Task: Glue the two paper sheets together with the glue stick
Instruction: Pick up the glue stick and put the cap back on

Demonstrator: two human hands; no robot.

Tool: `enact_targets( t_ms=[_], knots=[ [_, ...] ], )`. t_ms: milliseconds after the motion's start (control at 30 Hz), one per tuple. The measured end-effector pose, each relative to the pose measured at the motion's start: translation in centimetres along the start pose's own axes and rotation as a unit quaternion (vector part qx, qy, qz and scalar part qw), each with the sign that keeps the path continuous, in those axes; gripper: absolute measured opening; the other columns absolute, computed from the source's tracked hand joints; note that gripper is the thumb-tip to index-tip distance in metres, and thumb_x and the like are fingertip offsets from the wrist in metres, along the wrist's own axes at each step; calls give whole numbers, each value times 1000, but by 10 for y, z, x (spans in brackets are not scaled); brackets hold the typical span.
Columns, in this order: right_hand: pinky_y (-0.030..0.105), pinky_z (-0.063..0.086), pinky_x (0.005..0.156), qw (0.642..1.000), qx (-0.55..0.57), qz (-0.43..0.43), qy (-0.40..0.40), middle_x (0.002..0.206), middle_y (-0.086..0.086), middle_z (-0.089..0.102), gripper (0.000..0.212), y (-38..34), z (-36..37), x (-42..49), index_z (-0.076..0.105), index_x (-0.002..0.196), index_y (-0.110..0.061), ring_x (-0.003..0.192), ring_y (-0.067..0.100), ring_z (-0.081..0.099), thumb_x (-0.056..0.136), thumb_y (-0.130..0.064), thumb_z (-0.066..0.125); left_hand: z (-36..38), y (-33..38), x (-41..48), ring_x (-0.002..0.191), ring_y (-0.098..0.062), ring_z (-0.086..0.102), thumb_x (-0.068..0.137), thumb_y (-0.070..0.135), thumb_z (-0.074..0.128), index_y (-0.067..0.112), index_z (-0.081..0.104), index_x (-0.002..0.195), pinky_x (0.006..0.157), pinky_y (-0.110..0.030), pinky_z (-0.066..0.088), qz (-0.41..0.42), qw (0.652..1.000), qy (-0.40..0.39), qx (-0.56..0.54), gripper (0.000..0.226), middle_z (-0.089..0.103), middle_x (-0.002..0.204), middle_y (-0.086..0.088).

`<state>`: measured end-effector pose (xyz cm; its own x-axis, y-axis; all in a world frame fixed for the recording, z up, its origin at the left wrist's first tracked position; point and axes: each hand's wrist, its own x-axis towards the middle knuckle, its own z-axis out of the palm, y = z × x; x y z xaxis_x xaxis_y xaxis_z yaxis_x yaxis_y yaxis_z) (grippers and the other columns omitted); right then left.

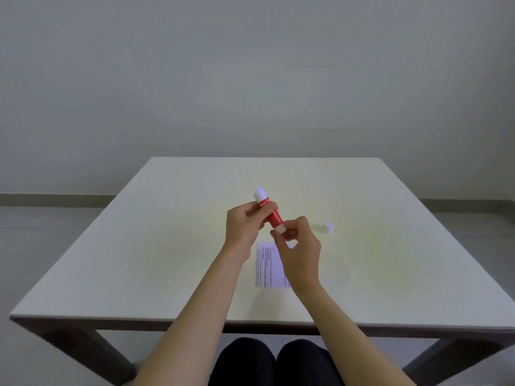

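Two hands raised over the table (167,246), both busy with the glue stick (271,214). Left hand (246,228) wrapped round the red barrel near its upper half, fingers pressed on it; right hand (299,243) pinching the white base knob between thumb and fingertips. Looks like winding the glue out, though no turning can be read from a single view. Cap (328,227) already off, standing on the table to the right, well apart from the hands. White glue tip exposed and pointing up and away, tilted left. Printed paper (269,267) lying flat on the table just below the hands, partly hidden by the right wrist; only one sheet clearly visible, so cannot tell whether a second lies beneath or elsewhere. No glue on the paper as far as can be made out. So: uncapping done; spreading glue, laying the sheets together and pressing down all left to do
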<state>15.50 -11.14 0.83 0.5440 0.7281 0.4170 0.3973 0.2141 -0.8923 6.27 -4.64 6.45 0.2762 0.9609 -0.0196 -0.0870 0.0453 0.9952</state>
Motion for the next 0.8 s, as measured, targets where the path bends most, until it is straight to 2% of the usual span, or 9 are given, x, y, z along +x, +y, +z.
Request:
enact_targets(
  t_ms=[67,133,233,300,400,467,567,667,800],
  knots=[
    [8,40,64,996,-75,-53,14,81,-18,58,28,2,5,-4,45,85,-26,73,-2,53,81,-13,70,0,0,0,81,-22,66,78,22,73,8,76,89,73,-24,49,1,1000,-1,-2,19,75,94,-17],
    [11,45,61,993,54,103,-25,81,-8,65,25,-5,1,3,51,99,-17,64,0,58,85,-30,67,-2,0,-1,80,-22,65,77,21,73,7,76,89,71,-23,48,2,1000,1,1,18,75,93,-18],
    [27,53,59,819,375,398,-171,69,10,68,56,-15,-10,17,60,105,0,54,19,62,96,-50,38,-7,-1,-2,78,-17,68,78,23,72,9,76,86,67,-18,48,2,1000,-2,3,17,76,90,-13],
    [25,53,55,779,416,420,-208,62,7,65,43,-16,-14,18,62,98,1,52,17,60,99,-35,39,-8,0,-3,74,-13,69,77,25,72,15,77,80,63,-15,49,6,1000,-12,-1,12,77,84,-8],
    [25,57,62,793,453,369,-171,70,10,67,21,-16,-9,11,63,93,0,60,19,65,90,-19,56,-6,3,-3,73,-13,71,78,23,71,21,77,71,62,-14,50,14,1000,-15,-6,9,77,78,-5],
    [25,57,67,864,398,278,-133,76,11,67,14,-16,-6,8,62,86,-2,66,19,67,78,-12,69,-6,2,-2,80,-20,70,78,21,72,20,77,73,71,-22,51,12,1000,-6,-6,7,77,80,-8],
    [17,48,65,998,28,41,-29,76,2,64,16,-13,0,3,54,78,-7,68,9,61,80,-6,70,-8,-1,-2,90,-26,70,77,22,73,17,77,80,76,-26,51,0,1000,9,-13,8,77,86,-9],
    [34,49,63,967,-201,-148,-55,82,6,62,16,-9,5,-4,52,82,-1,77,24,59,82,-7,67,-8,-5,-2,84,-25,69,75,22,75,21,77,77,79,-31,54,7,1000,11,7,3,77,81,-5],
    [35,49,70,958,-227,-101,-146,105,0,58,38,4,-15,13,59,101,-11,90,18,59,80,-42,68,-16,-8,-2,85,-24,71,73,21,77,27,74,72,82,-35,54,37,997,33,67,6,76,78,-3]
  ],
)
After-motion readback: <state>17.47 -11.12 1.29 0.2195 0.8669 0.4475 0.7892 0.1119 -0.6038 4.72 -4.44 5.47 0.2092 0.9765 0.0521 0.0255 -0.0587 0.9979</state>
